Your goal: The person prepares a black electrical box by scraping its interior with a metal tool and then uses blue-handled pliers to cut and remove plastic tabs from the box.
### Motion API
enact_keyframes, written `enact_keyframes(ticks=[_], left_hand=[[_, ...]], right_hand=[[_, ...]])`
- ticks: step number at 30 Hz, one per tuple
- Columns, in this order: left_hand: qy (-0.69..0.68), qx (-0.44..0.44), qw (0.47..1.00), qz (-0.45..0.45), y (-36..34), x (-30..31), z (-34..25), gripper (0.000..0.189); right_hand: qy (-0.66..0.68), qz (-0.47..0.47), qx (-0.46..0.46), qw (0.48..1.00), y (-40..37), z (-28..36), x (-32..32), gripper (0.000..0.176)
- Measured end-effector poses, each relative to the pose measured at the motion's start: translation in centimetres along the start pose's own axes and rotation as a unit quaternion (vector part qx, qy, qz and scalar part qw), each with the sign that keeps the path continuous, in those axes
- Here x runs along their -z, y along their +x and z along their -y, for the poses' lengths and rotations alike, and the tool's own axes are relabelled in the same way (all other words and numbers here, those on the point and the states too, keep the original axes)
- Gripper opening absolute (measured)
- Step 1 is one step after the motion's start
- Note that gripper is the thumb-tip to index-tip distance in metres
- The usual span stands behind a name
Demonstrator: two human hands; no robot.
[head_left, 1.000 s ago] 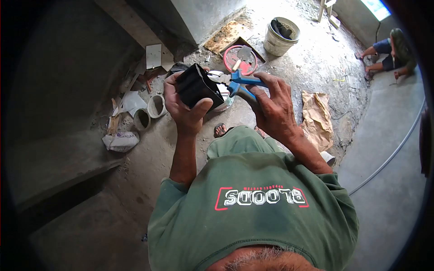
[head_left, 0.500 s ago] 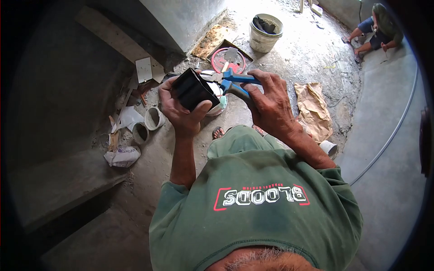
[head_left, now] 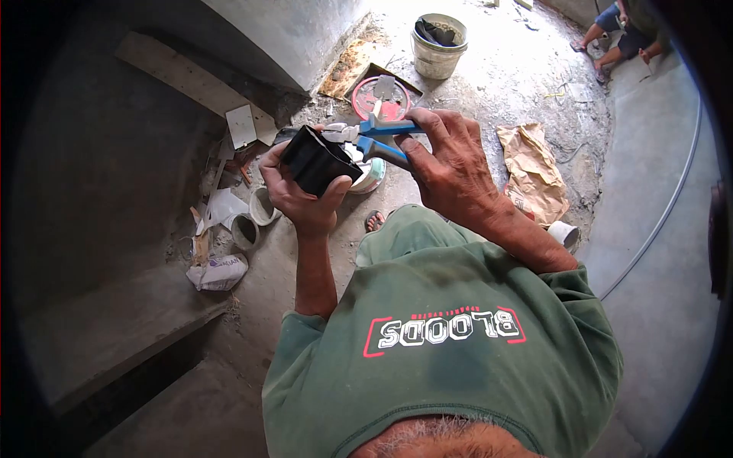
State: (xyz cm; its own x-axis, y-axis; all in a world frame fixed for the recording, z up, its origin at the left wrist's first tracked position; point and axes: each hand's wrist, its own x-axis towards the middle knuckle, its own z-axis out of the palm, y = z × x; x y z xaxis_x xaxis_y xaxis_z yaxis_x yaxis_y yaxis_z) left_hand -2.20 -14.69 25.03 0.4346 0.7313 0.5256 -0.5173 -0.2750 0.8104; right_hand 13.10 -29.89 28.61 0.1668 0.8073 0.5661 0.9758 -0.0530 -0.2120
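My left hand (head_left: 304,204) is closed around a black plastic electrical box (head_left: 315,164), thumb on its near side and fingers behind it. The box is held tilted, with its open side turned toward the tool. In my right hand (head_left: 460,169) are pliers (head_left: 388,128) with blue and grey handles, fingers on the upper handle and thumb side at the lower one. The handles stand somewhat apart. The metal jaws point left and lie right at the box's upper rim, overlapping it in this view. My left fingertips are mostly hidden behind the box.
Beyond my hands are a red round lid (head_left: 379,98) with a trowel on it and a dirty white bucket (head_left: 439,47). Crumpled brown paper (head_left: 531,172) lies right; a cement bag (head_left: 217,272) and pipe pieces (head_left: 245,231) lie left. Another person (head_left: 630,38) sits at the upper right.
The pliers have shifted left, their jaws now nearer the box's upper rim, and the handles are closer together. The box has moved slightly left and down with my left hand.
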Motion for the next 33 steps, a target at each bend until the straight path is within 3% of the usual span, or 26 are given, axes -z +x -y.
enact_keyframes(ticks=[9, 12, 16, 25, 28, 29, 31, 32, 33], left_hand=[[0.041, -0.02, 0.999, 0.018, -0.2, -0.1, 0.1, 0.088], [0.056, -0.03, 0.998, 0.029, 0.0, -0.2, -0.1, 0.089], [0.067, -0.034, 0.996, 0.053, 0.2, -0.2, -0.1, 0.091], [0.095, 0.076, 0.981, 0.154, 1.2, 1.4, 0.1, 0.1], [0.266, -0.07, 0.923, 0.269, 2.9, 0.9, -2.0, 0.107], [0.265, -0.072, 0.924, 0.268, 3.8, 0.3, -2.3, 0.107], [0.345, -0.113, 0.856, 0.368, 4.2, 0.0, -2.8, 0.093], [0.235, 0.009, 0.913, 0.334, 4.0, 0.2, -2.4, 0.079], [0.103, 0.089, 0.968, 0.212, 3.6, -0.5, -2.4, 0.061]], right_hand=[[-0.01, -0.005, -0.002, 1.0, -0.3, 0.1, 0.6, 0.025], [0.006, 0.013, -0.01, 1.0, -0.4, -0.1, 0.7, 0.034], [0.024, 0.067, -0.018, 0.997, 0.1, -0.9, 0.7, 0.021], [0.074, 0.203, -0.058, 0.975, -0.3, -3.5, 0.4, 0.025], [0.094, 0.21, -0.104, 0.968, -0.4, -4.3, 1.1, 0.023], [0.092, 0.21, -0.102, 0.968, 0.0, -4.7, 1.4, 0.023], [0.095, 0.262, -0.074, 0.957, 0.1, -4.6, 2.0, 0.031], [0.121, 0.226, -0.066, 0.964, -0.2, -5.3, 2.2, 0.031], [0.119, 0.219, -0.056, 0.967, 0.0, -6.0, 2.4, 0.031]])
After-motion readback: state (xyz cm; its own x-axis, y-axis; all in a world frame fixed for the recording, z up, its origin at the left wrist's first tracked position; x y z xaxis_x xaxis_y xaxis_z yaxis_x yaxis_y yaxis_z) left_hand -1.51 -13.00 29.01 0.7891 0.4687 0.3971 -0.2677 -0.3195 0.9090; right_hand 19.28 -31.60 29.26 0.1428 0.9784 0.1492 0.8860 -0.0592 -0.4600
